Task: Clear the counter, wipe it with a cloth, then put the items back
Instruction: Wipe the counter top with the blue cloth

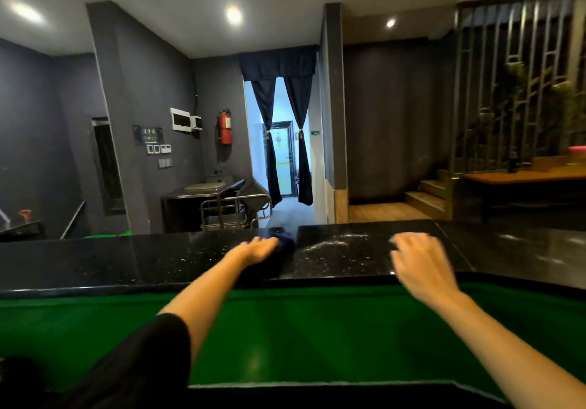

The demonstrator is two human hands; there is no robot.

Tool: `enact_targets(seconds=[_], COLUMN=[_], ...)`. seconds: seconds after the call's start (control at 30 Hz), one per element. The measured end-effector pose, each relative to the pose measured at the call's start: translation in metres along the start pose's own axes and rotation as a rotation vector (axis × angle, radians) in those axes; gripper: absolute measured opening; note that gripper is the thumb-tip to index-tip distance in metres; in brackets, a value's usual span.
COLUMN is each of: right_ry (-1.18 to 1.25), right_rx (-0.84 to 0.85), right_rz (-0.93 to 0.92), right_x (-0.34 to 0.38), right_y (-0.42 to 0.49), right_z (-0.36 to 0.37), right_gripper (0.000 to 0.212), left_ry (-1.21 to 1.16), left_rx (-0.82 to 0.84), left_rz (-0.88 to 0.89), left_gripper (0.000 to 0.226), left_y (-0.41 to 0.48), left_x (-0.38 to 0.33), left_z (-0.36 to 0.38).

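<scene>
A black speckled counter point(126, 259) is spread right across the view, and nothing but a cloth is seen on it. Just below its near edge, a green surface point(285, 329) is laid out wide, and both bare arms are stretched over it. Beyond the counter, a lit doorway is framed by dark curtains point(279, 69), tied back at both sides. Wooden stairs point(428, 193) are seen to the right of it, and a metal trolley point(234, 212) is parked to the left, just behind the counter.

Now the hands, which are held well apart. The right hand point(418, 263) is blurred. It is held over the right part of the counter with fingers loosely curled and nothing is gripped in it; whether the stone is touched cannot be told. The left hand point(258, 248) is laid on the dark blue cloth point(285, 240) near the middle of the counter, fingers fairly straight and pressed down on it rather than closed around it. The cloth is bunched under and just beyond the fingertips.

A pale wet streak point(329, 244) is seen on the stone between the two hands, just right of the cloth. A red extinguisher point(224, 129) is hung on the far wall.
</scene>
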State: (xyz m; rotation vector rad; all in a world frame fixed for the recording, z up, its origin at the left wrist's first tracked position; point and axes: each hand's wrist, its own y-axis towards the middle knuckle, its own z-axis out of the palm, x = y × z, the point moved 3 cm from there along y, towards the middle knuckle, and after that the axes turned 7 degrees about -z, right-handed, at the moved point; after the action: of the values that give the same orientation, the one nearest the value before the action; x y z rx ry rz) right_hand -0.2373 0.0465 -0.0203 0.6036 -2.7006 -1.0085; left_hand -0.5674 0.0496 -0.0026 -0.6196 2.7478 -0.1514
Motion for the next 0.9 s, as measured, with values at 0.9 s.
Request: enact_targets(seconds=[0.9], right_ry=[-0.14], right_rx=[0.462], right_rz=[0.049], right_x=[-0.118], right_y=[-0.029], right_z=[-0.046], right_gripper=[0.036], left_ry=[0.079], left_rx=[-0.122], left_rz=[0.113], left_gripper=[0.062], left_y=[-0.077], left_x=[-0.133], left_z=[0.054])
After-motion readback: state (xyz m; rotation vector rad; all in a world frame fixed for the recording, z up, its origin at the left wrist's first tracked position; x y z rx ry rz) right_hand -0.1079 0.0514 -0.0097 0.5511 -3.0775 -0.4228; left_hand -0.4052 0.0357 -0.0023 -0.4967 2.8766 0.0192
